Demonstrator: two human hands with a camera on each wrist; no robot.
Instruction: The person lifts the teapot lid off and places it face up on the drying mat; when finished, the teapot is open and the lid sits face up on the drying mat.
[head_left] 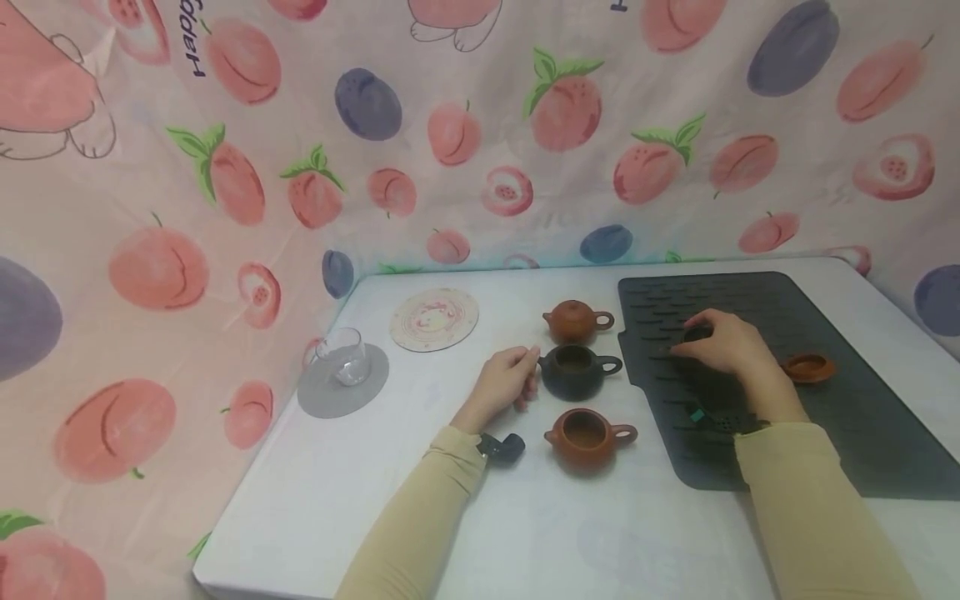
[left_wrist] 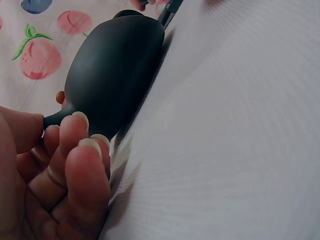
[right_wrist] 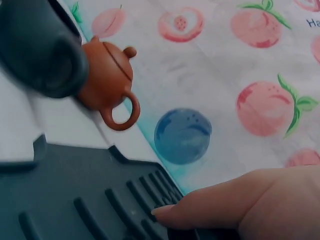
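Observation:
In the middle of the head view a black teapot [head_left: 576,372] stands lidless on the white table. My left hand [head_left: 501,379] pinches its spout between thumb and fingers, as the left wrist view shows close up on the black teapot [left_wrist: 115,65]. Over the dark ridged mat [head_left: 757,292], my right hand [head_left: 723,343] grips a small round black lid [head_left: 697,333], mostly covered by the fingers. Behind the black pot sits a brown teapot [head_left: 576,320] with its lid on. In front stands a reddish-brown teapot [head_left: 588,454] without a lid.
An orange-brown lid [head_left: 810,368] lies on the mat, right of my right wrist. Toward the left edge, a clear glass cup [head_left: 348,358] stands on a grey round coaster [head_left: 330,404]. A patterned round mat [head_left: 433,320] lies behind it. Fruit-print cloth [head_left: 450,192] hangs behind the table.

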